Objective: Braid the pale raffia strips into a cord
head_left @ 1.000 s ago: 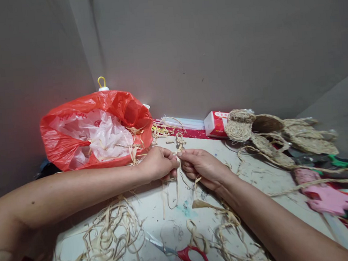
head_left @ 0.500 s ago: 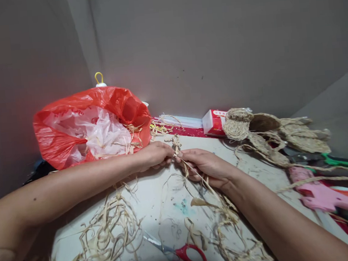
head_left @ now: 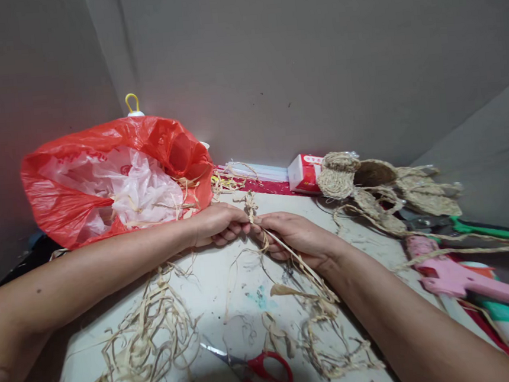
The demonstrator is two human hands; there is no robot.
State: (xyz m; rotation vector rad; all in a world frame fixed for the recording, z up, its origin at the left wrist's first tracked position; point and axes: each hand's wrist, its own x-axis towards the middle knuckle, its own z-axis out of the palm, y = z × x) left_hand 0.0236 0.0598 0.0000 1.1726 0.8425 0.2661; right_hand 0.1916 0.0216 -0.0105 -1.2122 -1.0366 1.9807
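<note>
My left hand [head_left: 222, 223] and my right hand [head_left: 289, 235] meet over the middle of the white tabletop [head_left: 219, 301]. Between them stands a short braid [head_left: 250, 206] of dry, straw-coloured fibre, its knotted end sticking up past the fingers. Both hands are closed, pinching it from either side with fingertips and thumbs. Loose fibre strands [head_left: 303, 261] trail from the right hand down toward me. Just what each fingertip presses on is hidden. Below the hands lie red-handled scissors [head_left: 270, 371], blades pointing up and left.
A tangled heap of fibre strips [head_left: 152, 348] lies left of the scissors. A red plastic bag [head_left: 68, 148] slumps at back left. Woven fibre pieces [head_left: 337, 175] rest beside a red-and-white tissue pack [head_left: 304, 173]. At right are a pink glue gun [head_left: 453, 274] and green-handled cutters [head_left: 494, 232].
The whole view has shifted slightly, so objects sit further left and a little higher. Both hands keep their pinch on the braid; the strand at the right hand now runs straighter.
</note>
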